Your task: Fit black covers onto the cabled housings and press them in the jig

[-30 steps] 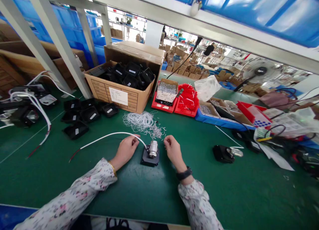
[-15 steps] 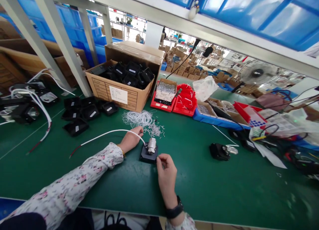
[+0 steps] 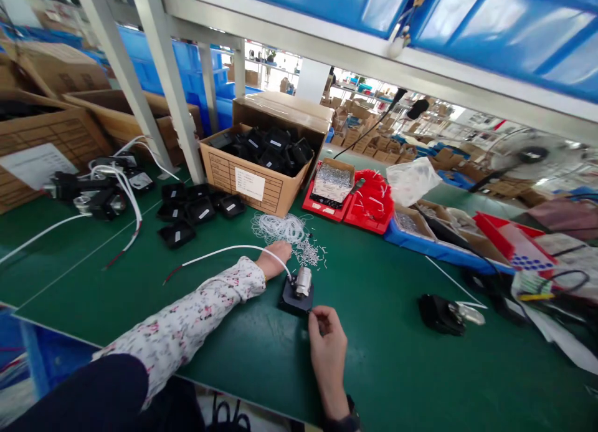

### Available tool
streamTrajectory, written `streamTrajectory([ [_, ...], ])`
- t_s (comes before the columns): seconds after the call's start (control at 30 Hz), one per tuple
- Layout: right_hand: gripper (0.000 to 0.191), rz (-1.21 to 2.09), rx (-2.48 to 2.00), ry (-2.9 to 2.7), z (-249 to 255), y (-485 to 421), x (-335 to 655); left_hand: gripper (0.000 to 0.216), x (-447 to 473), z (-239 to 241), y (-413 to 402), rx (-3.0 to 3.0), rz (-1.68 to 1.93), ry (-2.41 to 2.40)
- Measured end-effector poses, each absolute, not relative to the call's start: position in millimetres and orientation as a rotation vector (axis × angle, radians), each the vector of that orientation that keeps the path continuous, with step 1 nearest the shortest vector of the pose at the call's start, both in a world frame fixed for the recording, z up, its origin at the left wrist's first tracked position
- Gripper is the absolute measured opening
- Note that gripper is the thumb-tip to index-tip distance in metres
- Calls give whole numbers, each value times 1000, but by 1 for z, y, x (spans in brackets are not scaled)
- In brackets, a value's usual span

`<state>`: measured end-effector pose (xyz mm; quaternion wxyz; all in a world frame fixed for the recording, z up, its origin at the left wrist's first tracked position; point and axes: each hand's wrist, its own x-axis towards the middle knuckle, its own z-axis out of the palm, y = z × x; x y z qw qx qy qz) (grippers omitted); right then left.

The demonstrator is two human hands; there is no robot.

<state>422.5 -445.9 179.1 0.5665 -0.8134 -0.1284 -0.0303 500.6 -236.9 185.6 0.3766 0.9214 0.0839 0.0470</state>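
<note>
A black square housing [image 3: 295, 300] with a silver metal bracket [image 3: 303, 281] on top stands on the green bench in front of me. Its white cable [image 3: 224, 250] arches off to the left and ends in red-tipped wires. My left hand [image 3: 276, 259] reaches behind the housing to the edge of a small pile of white and silver pieces [image 3: 309, 254], beside coiled clear thin tubing [image 3: 280, 227]. What its fingertips touch is hidden. My right hand [image 3: 328, 335] is at the housing's near right corner, thumb and forefinger pinched together; anything between them is too small to make out.
Several black covers [image 3: 200, 210] lie left of a cardboard box [image 3: 255, 176] full of similar ones. Red bins [image 3: 371, 201] and a blue tray [image 3: 434, 248] line the back. Another black unit [image 3: 441, 313] lies at right. Wired units [image 3: 105, 198] sit far left. A shelf post [image 3: 170, 83] rises behind.
The view has swung left, so everything appears shifted to the right. Both hands keep about the same places around the housing; the left stays at the small pieces.
</note>
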Motion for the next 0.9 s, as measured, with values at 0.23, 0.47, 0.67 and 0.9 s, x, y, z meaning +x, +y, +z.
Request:
streamTrajectory([
  [0.23,9,-275,-2057,-545,173,-443,422,13,426,187,-242,1977,309,379],
  [0.47,17,-404,-2134,-754,179,-448,420,16,381,205,-263,1898,303,262],
  [0.67,21,-261,-2110,-722,181,-459,415,10,380,203,-269,2160,318,111],
  [0.9,16,-153,-2025,-554,197,-449,423,12,382,207,-260,2226,168,-6],
])
